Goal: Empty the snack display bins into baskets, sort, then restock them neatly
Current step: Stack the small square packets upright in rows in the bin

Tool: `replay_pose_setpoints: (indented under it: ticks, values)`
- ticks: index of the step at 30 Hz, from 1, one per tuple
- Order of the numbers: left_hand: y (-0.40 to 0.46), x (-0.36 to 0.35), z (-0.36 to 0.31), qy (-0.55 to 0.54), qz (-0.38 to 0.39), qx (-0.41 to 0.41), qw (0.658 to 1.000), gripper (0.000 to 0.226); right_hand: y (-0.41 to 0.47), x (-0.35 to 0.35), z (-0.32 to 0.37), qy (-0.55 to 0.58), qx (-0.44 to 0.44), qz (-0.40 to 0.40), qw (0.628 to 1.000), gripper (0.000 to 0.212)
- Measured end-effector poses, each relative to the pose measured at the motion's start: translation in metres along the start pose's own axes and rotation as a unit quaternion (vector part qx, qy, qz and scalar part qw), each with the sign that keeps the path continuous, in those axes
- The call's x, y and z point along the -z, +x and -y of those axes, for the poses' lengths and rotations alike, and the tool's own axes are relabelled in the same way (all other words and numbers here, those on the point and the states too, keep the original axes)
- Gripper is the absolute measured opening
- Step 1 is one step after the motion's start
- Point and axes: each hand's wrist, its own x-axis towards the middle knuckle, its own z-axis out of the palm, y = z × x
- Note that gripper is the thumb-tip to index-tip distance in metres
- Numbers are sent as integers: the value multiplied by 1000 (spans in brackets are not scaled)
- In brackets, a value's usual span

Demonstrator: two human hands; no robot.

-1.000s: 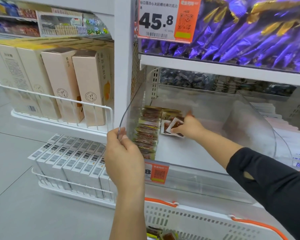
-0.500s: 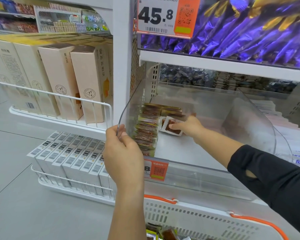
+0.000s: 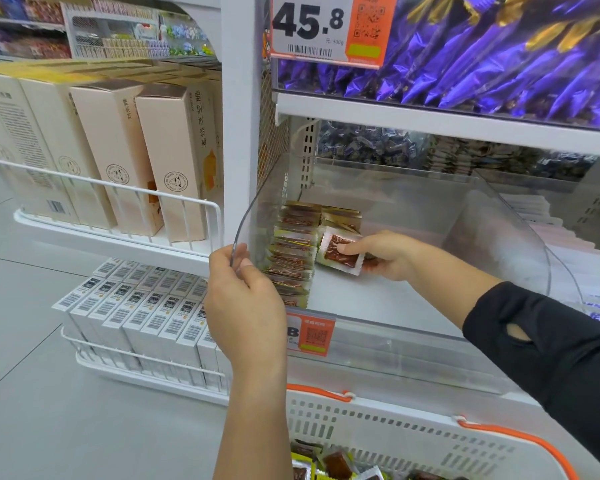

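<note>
A clear plastic display bin (image 3: 413,216) sits on the white shelf. A neat row of small snack packets (image 3: 293,254) stands along its left wall, with a few more packets (image 3: 340,216) behind. My left hand (image 3: 246,299) grips the curved front edge of the bin's left divider. Inside the bin, my right hand (image 3: 381,254) holds a white-edged packet with a red-brown filling (image 3: 338,252), thumb on top, just right of the row. A white basket with orange handles (image 3: 395,431) sits below and holds loose snack packets (image 3: 329,465).
Purple-wrapped sweets (image 3: 482,53) fill the bin above, behind a 45.8 price tag (image 3: 326,26). Tall beige boxes (image 3: 146,157) stand in a wire rack on the left, white barcoded boxes (image 3: 136,313) below them. An orange label (image 3: 312,336) hangs on the bin's front.
My right hand has drawn back toward the front of the bin with the packet, now laid flatter beside the row. My left hand keeps its hold on the divider.
</note>
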Motion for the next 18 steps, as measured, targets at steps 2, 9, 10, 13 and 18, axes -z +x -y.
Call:
replay_pose_setpoints:
  ticks: [2, 9, 10, 13, 18]
  values:
    - [0, 0, 0, -1, 0, -2, 1000, 15, -2, 1, 1, -17, 1, -7, 1000, 32]
    - [0, 0, 1, -5, -1, -5, 1000, 17, 6, -7, -3, -46, 21, -77, 996, 47]
    - [0, 0, 1, -7, -1, -5, 1000, 17, 6, -8, -3, -44, 23, -85, 995, 48]
    - [0, 0, 1, -7, -1, -5, 1000, 18, 7, -10, -2, -33, 35, -103, 994, 47]
    - [0, 0, 1, -7, -2, -4, 1000, 17, 1, -23, -3, -118, 69, -125, 983, 30]
